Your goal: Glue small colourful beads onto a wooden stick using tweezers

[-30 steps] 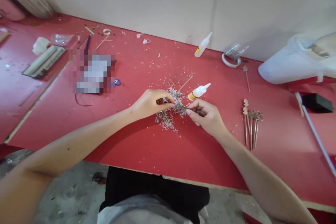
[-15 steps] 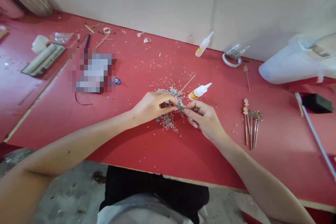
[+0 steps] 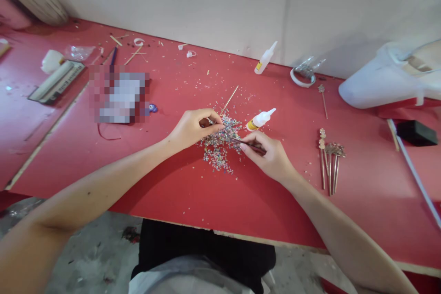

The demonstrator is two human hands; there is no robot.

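My left hand (image 3: 195, 124) is closed, thumb and fingers pinched around a thin coppery hair stick (image 3: 229, 99), whose shaft points up and away. The fingers mostly hide its other end. Between and under my hands spreads a pile of tiny glittering rhinestones (image 3: 220, 154). My right hand (image 3: 267, 154) grips slim dark tweezers (image 3: 253, 146) with their tips at the right side of the pile. A white glue bottle (image 3: 261, 120) with a yellow label lies just beyond my right hand.
On the right lie several finished hair sticks (image 3: 331, 165), a black block (image 3: 416, 132) and a white bucket (image 3: 382, 78). A second glue bottle (image 3: 266, 58) and a tape roll (image 3: 303, 77) are by the wall. Leftward are a blurred-out flat object (image 3: 124, 96) and a long box (image 3: 57, 81).
My left hand has shifted left and slightly up with the hair stick, away from my right hand. The tweezers now show more clearly, their tips down at the rhinestones.
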